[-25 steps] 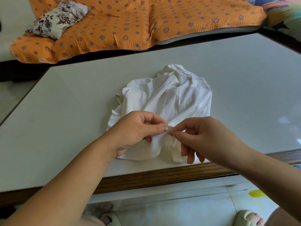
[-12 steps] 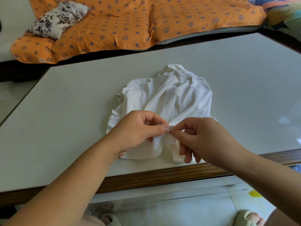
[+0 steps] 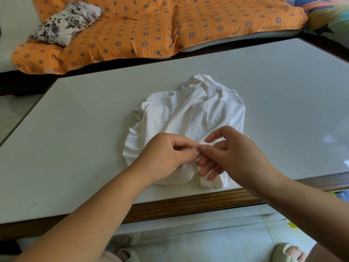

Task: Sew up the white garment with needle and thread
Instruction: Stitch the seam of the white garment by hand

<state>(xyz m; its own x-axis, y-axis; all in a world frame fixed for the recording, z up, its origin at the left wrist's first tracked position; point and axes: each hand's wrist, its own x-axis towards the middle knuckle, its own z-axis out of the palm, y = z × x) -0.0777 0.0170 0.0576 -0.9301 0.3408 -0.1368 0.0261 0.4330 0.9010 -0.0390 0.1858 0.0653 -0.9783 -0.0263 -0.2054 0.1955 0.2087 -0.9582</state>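
Both hands meet at the near edge of the white garment (image 3: 198, 110), which lies crumpled on the table (image 3: 85, 129), its bulk toward 12 o'clock from my fingers. My left hand (image 3: 166, 154) pinches a small fold of the cloth. My right hand (image 3: 232, 154) pinches the needle (image 3: 198, 140), forefinger lifted, tip aimed about 11 o'clock. Thread is too fine to see. I judge the cloth light, soft and limp, likely to bunch, so it is best held taut just beside the stitch.
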